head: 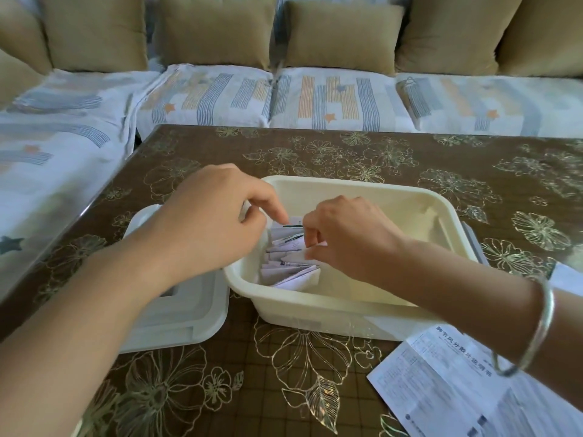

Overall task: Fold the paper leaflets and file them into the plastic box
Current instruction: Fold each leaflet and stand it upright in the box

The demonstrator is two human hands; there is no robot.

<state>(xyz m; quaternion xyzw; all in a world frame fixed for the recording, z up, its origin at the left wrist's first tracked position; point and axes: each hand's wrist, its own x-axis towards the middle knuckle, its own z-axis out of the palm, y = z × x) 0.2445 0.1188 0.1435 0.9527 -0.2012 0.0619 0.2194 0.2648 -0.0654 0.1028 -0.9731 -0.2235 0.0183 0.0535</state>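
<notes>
A cream rectangular plastic box (394, 209) stands open and upright on the table. Along its left wall, small folded white paper leaflets (288, 268) with dark print stand on edge in a tight, slightly fanned row. Just outside the box's near right corner, a large unfolded printed white leaflet (441, 383) lies flat.

Brown table (394, 152) with gold flower-pattern cover, sofa (220, 96) behind with striped star-print sheet and tan cushions (342, 36), soft daylight.
</notes>
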